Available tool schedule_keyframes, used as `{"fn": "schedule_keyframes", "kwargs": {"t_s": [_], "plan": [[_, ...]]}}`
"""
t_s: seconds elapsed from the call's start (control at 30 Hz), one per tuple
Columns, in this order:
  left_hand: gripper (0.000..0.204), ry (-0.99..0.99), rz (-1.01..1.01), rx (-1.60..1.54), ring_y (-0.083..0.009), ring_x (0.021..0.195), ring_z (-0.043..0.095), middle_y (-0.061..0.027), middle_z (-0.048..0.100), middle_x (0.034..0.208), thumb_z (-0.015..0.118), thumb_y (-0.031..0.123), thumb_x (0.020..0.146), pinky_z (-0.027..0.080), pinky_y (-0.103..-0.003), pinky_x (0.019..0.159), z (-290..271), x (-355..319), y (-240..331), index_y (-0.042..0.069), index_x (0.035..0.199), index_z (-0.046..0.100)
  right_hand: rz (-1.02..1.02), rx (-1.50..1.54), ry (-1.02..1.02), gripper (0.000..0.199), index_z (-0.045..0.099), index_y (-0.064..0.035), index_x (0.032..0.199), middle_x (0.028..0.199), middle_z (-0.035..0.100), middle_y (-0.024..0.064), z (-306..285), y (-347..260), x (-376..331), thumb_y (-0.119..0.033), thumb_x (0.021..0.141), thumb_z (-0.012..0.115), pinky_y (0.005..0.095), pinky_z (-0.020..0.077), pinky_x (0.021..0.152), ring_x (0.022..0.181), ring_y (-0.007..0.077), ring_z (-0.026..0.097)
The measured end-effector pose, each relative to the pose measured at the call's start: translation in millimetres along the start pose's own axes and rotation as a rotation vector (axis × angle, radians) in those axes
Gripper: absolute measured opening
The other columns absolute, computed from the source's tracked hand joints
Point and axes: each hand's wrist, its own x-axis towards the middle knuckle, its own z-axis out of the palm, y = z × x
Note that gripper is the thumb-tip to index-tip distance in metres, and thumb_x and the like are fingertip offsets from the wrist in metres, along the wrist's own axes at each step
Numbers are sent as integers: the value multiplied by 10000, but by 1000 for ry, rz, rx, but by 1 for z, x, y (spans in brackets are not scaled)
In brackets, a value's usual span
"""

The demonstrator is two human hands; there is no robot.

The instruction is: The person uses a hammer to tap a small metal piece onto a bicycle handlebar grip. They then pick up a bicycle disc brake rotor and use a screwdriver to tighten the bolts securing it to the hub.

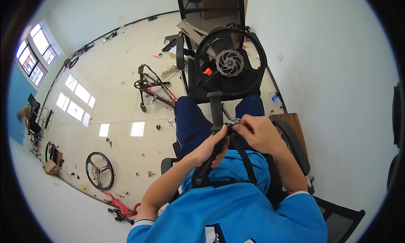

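Two hands on one black handlebar [213,133], held over our lap. We judge it stiff and fairly light, its rubber grip end the surest hold and the bare bar slicker. Our left hand [211,148] is wrapped closed around the bar, clenched on it. Just above that grip, our right hand [259,133] pinches a small clamp or lever fitting on the bar; fingertips closed, the exact part hidden. Beyond the grips, a black wheel with a disc rotor [230,62] rests on a chair [185,57]. Far left of the grips lie a red bike frame [154,89] and another wheel [100,170] on the floor.
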Motion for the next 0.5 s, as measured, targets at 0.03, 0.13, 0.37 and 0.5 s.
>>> {"fn": "schedule_keyframes", "kwargs": {"t_s": [0.03,0.13,0.37,0.5], "plan": [[623,47,44,39,-103,362,392,1,381,500,368,715,905,348,-244,352,3,1,0,108,769,383,-39,-130,0,321,608,-4,793,622,593,115,6,-1,3,-289,938,583,324,414,498,530,236,578],[613,223,177,198,-112,362,418,-11,410,506,396,688,915,361,-256,354,7,-1,0,91,775,396,-96,-171,135,300,616,-9,805,666,620,134,27,6,8,-264,949,548,370,457,527,582,307,605],[605,473,244,480,-147,471,508,-57,509,572,472,616,924,406,-284,458,7,1,-2,25,804,517,-76,-18,157,221,609,16,814,686,618,157,34,6,11,-171,929,581,373,461,552,596,303,602],[586,607,353,691,-166,608,528,-80,556,651,534,565,915,419,-324,590,6,4,2,-18,917,586,41,127,82,210,606,27,833,670,595,147,38,13,18,-162,924,588,346,444,557,589,286,581]]}}
